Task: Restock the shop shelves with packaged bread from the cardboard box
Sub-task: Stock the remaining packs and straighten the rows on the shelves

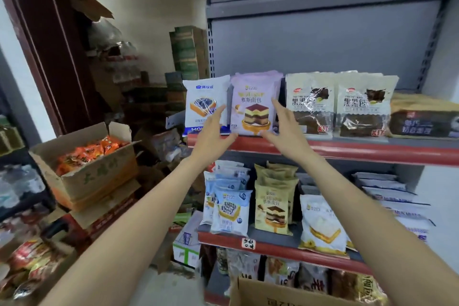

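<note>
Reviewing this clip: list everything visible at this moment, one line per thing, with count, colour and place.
Lilac mousse-bread packet: one, lilac, upper shelf, between both hands.
White-and-blue bread packet: one, upper shelf, left of the lilac one.
Cream packets of dark bread: two, upper shelf, right of the lilac packet.
Dark loaf pack: one, upper shelf, far right.
Red-edged grey shelf: upper one of several tiers.
Pale-blue packets: several, middle shelf, left.
Beige cake packets: several, middle shelf, centre.
Cardboard box of orange snack bags: one, brown, left.
Plain cardboard box: one, bottom edge.
Left hand: open, at the lilac packet's left edge.
Right hand: open, at its right edge.
</note>
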`<state>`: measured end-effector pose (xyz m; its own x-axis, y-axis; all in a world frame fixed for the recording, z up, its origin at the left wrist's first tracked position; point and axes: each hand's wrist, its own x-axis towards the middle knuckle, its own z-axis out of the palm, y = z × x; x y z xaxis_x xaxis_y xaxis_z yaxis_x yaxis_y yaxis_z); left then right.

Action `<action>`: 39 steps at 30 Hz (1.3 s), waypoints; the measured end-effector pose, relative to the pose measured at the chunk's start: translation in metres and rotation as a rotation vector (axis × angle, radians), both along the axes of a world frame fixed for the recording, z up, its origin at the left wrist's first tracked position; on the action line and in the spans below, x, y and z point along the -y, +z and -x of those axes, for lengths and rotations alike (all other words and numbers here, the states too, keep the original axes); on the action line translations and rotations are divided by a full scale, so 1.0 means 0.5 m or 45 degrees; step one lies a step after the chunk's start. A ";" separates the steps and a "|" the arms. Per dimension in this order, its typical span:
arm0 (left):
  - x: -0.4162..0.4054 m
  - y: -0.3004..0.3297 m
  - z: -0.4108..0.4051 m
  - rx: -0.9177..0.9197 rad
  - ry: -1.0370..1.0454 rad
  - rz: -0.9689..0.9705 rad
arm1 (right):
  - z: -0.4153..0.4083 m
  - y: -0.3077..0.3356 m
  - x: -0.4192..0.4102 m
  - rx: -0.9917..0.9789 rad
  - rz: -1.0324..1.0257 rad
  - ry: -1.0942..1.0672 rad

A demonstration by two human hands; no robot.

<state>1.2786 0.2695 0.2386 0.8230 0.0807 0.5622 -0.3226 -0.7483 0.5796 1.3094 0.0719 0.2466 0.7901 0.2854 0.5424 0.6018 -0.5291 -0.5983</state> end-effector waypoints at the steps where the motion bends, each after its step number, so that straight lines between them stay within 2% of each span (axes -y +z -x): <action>1: 0.001 0.010 -0.021 0.010 -0.031 -0.020 | -0.014 0.001 -0.007 -0.002 -0.015 -0.012; 12: 0.025 0.015 -0.186 -0.027 -0.304 -0.063 | -0.112 0.004 -0.062 0.014 0.098 -0.144; 16: 0.037 0.019 -0.212 0.028 -0.293 -0.051 | -0.122 0.015 -0.068 -0.055 -0.015 -0.148; 20: 0.041 0.014 -0.231 0.065 -0.375 0.028 | -0.131 0.019 -0.070 -0.075 -0.009 -0.173; 23: 0.041 0.016 -0.247 0.110 -0.368 -0.042 | -0.136 0.021 -0.064 -0.141 -0.053 -0.145; 29: 0.038 0.011 -0.252 0.083 -0.438 0.061 | -0.144 0.011 -0.059 -0.153 -0.113 -0.118; 35: 0.047 0.013 -0.219 0.036 -0.349 -0.008 | -0.146 0.012 -0.049 -0.130 -0.075 -0.083; 39: 0.047 0.025 -0.161 0.046 -0.277 -0.154 | -0.145 0.015 -0.049 -0.128 0.003 -0.073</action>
<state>1.3592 0.2458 0.2512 0.7926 -0.1660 0.5867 -0.5029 -0.7221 0.4751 1.3820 0.0962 0.2542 0.8555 0.2393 0.4593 0.5077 -0.5623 -0.6527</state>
